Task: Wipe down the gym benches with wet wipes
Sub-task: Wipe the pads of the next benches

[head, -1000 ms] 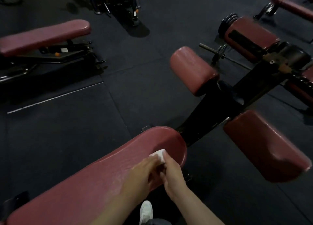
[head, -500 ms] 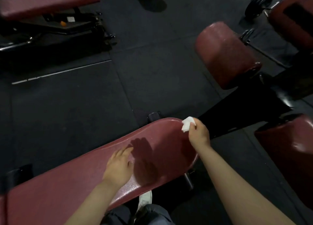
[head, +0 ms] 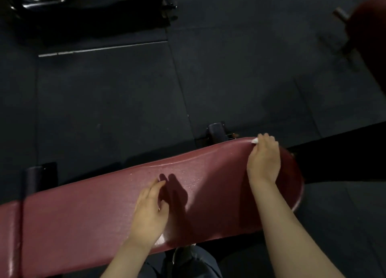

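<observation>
A long dark-red padded gym bench (head: pixel 94 210) runs from the lower left up to a rounded end at the right. My right hand (head: pixel 264 158) lies over that rounded end and holds a white wet wipe (head: pixel 255 140) against the pad's far edge; only a small corner of the wipe shows past the fingers. My left hand (head: pixel 151 208) rests on the middle of the pad, fingers loosely spread and pointing away from me, holding nothing. Its shadow falls on the pad just to the right.
Black rubber floor mats (head: pixel 117 102) lie beyond the bench. A black frame foot (head: pixel 217 130) sticks out behind the pad, another black part (head: pixel 39 178) at the left. A second machine's dark frame (head: pixel 89 8) is at top left, a red pad (head: pixel 369 31) at top right.
The view has tilted further down over the bench. My right hand has carried the wipe from the pad's top to its far rounded edge. My left hand has let go of the wipe and settled mid-pad.
</observation>
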Motion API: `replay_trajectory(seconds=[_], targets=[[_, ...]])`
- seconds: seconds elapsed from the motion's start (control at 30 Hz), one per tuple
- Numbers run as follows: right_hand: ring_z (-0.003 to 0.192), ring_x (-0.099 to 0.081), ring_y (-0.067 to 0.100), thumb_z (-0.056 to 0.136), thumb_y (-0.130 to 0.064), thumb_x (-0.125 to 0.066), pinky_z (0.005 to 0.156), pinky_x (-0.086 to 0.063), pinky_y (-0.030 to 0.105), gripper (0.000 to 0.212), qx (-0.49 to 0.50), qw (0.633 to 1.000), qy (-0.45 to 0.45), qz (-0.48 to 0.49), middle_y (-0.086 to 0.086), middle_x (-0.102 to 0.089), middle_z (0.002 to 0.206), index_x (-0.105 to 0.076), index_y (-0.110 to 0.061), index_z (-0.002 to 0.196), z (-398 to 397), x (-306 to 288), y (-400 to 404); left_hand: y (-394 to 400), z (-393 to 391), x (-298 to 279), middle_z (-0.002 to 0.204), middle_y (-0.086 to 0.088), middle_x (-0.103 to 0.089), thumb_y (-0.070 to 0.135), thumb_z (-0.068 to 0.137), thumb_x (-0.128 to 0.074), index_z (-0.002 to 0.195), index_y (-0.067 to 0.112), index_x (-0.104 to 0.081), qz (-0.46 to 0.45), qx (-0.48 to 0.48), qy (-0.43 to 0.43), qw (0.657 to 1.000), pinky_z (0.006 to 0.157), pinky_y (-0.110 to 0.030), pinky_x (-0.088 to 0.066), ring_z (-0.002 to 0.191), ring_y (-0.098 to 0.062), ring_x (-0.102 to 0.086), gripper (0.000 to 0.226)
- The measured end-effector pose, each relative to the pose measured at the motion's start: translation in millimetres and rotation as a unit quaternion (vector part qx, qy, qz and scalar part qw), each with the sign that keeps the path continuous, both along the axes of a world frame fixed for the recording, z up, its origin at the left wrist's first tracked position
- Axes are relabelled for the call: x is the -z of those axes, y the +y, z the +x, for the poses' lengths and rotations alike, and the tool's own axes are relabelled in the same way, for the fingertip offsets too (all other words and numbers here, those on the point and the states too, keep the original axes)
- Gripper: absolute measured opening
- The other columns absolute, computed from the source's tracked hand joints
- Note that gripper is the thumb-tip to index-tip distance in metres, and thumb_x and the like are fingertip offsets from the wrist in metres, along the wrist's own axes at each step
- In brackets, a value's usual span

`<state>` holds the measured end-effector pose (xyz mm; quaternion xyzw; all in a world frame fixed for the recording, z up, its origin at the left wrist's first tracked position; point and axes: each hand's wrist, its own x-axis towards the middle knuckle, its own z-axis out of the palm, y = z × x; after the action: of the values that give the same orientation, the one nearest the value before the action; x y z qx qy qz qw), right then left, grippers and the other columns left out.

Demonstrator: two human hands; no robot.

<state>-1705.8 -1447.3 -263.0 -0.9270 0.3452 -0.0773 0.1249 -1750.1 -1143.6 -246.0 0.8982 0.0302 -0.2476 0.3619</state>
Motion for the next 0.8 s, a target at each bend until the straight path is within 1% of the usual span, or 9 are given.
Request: replay_trajectory(seconds=[0.1,0.2,0.3,0.37,0.5,0.6,0.67,0.73,0.8], targets=[[0.114,-0.058,0.035,0.092,-0.007,-0.046,0.114,-0.029,0.029,0.031,-0.145,0.988,0.036,0.021,0.021,-0.064,0.116,-0.065,0.0,0.115,17,28,74,16,-4,8,0.154,0.011,-0.034,0.002,0.093,-0.05,0.144,0.023,-0.044,-0.017,-0.058,0.009,0.998,0.115,-0.022,-0.019,0.138,0.003,-0.023,0.056],[0.098,-0.063,0.029,0.073,-0.008,-0.07,0.098,-0.048,0.037,0.024,-0.374,0.918,0.12,0.05,0.013,-0.069,0.099,-0.071,-0.009,0.097,21,40,184,33,-5,10,0.151,0.005,-0.04,0.0,0.092,-0.051,0.142,0.021,-0.047,-0.026,-0.131,0.016,0.991,0.117,-0.032,-0.025,0.14,-0.01,-0.032,0.054],[0.123,-0.056,0.034,0.084,-0.003,-0.061,0.116,-0.027,0.037,0.033,-0.583,0.792,0.14,0.116,0.019,-0.063,0.126,-0.067,0.001,0.116,30,43,212,53,-6,11,0.149,0.002,-0.043,-0.003,0.091,-0.049,0.143,0.019,-0.046,-0.023,-0.201,0.028,0.979,0.116,-0.035,-0.027,0.139,-0.013,-0.036,0.056],[0.122,-0.057,0.032,0.089,-0.011,-0.05,0.114,-0.021,0.028,0.034,-0.625,0.761,0.135,0.11,0.018,-0.063,0.127,-0.069,0.0,0.115,38,33,165,65,-9,16,0.152,0.002,-0.04,-0.003,0.091,-0.049,0.146,0.019,-0.042,-0.009,-0.188,0.036,0.981,0.118,-0.037,-0.025,0.141,-0.013,-0.033,0.06],[0.108,-0.06,0.046,0.095,-0.01,-0.042,0.09,-0.034,0.029,0.036,-0.457,0.878,0.093,0.105,0.035,-0.062,0.113,-0.064,0.017,0.106,44,-55,67,69,-12,25,0.158,0.006,-0.03,0.0,0.09,-0.053,0.151,0.021,-0.034,0.04,-0.067,0.02,0.997,0.12,-0.037,-0.022,0.146,-0.012,-0.024,0.068],[0.121,-0.046,0.048,0.1,0.008,-0.033,0.086,-0.028,0.038,0.033,-0.329,0.926,0.178,-0.041,0.04,-0.047,0.131,-0.046,0.023,0.126,19,-123,26,63,-13,32,0.16,0.005,-0.025,0.008,0.09,-0.055,0.153,0.022,-0.03,0.068,0.003,0.012,0.998,0.121,-0.04,-0.023,0.147,-0.016,-0.023,0.069],[0.117,-0.048,0.048,0.101,-0.002,-0.032,0.087,-0.038,0.041,0.036,-0.2,0.967,0.12,-0.1,0.035,-0.052,0.129,-0.053,0.01,0.128,-20,-105,-15,60,-15,37,0.161,0.005,-0.022,0.01,0.09,-0.055,0.153,0.025,-0.029,0.059,0.006,0.027,0.998,0.121,-0.042,-0.024,0.147,-0.016,-0.024,0.069],[0.112,-0.054,0.044,0.094,-0.014,-0.029,0.088,-0.047,0.047,0.041,-0.054,0.992,0.102,-0.042,0.024,-0.059,0.123,-0.058,-0.001,0.12,-40,-72,-18,58,-21,38,0.161,0.006,-0.022,0.01,0.091,-0.054,0.153,0.025,-0.03,0.044,-0.004,0.031,0.999,0.121,-0.041,-0.023,0.147,-0.015,-0.024,0.068],[0.118,-0.056,0.035,0.095,-0.011,-0.036,0.1,-0.045,0.042,0.037,-0.075,0.995,0.039,-0.053,0.018,-0.06,0.127,-0.062,-0.003,0.12,-28,-16,9,59,-27,39,0.16,0.007,-0.025,0.006,0.09,-0.053,0.152,0.025,-0.032,0.028,-0.032,0.026,0.999,0.121,-0.036,-0.021,0.147,-0.013,-0.024,0.067]])
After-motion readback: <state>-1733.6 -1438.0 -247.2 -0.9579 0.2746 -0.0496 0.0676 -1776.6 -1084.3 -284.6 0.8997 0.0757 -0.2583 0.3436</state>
